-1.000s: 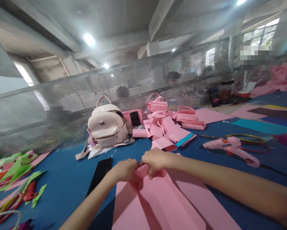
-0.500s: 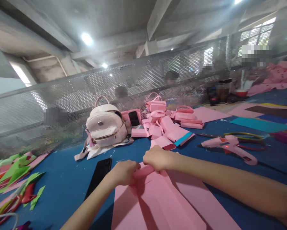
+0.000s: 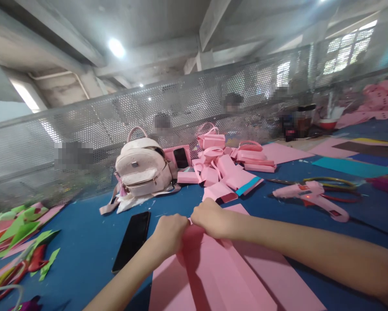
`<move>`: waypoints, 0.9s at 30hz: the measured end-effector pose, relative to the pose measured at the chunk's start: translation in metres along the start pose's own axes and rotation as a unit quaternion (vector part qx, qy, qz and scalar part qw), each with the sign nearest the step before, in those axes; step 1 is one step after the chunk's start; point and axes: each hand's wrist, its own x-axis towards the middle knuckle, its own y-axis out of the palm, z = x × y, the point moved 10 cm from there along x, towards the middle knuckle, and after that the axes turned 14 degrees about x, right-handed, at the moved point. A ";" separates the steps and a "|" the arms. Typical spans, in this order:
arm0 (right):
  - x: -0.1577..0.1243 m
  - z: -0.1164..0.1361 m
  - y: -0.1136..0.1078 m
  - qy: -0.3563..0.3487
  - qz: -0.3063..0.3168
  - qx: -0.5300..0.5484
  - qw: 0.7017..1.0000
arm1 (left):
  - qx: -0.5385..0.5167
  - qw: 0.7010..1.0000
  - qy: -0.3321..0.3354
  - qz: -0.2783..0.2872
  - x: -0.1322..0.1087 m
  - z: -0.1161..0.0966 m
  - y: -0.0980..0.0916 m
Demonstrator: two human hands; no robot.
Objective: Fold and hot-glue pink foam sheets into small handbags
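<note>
A large pink foam sheet (image 3: pixel 220 276) lies folded into long creases on the blue table (image 3: pixel 84 242) in front of me. My left hand (image 3: pixel 170 233) and my right hand (image 3: pixel 210 218) are side by side at its far edge, both closed and pinching the folded top of the sheet. The fingertips are hidden under the knuckles. A black phone (image 3: pixel 132 239) lies flat just left of my left hand.
A pale pink backpack (image 3: pixel 142 170) and a heap of pink foam bags and strips (image 3: pixel 226 168) lie beyond my hands. A pink glue gun (image 3: pixel 310 194) rests at the right. Green and red foam scraps (image 3: pixel 19 233) cover the left edge. A perforated metal screen (image 3: pixel 84 142) closes the table's far side.
Both hands have pressed closer together on the folded top of the sheet, gathering it tighter. The view has shifted a little.
</note>
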 end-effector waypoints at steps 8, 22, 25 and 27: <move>-0.002 -0.017 -0.024 -0.008 -0.055 0.001 0.998 | -0.027 0.995 -0.056 -0.078 0.010 0.031 -0.008; 0.006 -0.039 -0.042 -0.048 -0.109 0.049 0.992 | -0.080 0.991 -0.044 -0.096 0.017 0.050 -0.001; 0.007 -0.033 -0.041 -0.069 -0.114 0.056 0.989 | -0.091 0.990 -0.032 -0.100 0.017 0.044 -0.004; 0.007 -0.027 -0.041 -0.086 -0.120 0.069 0.987 | -0.099 0.989 -0.024 -0.111 0.018 0.040 -0.007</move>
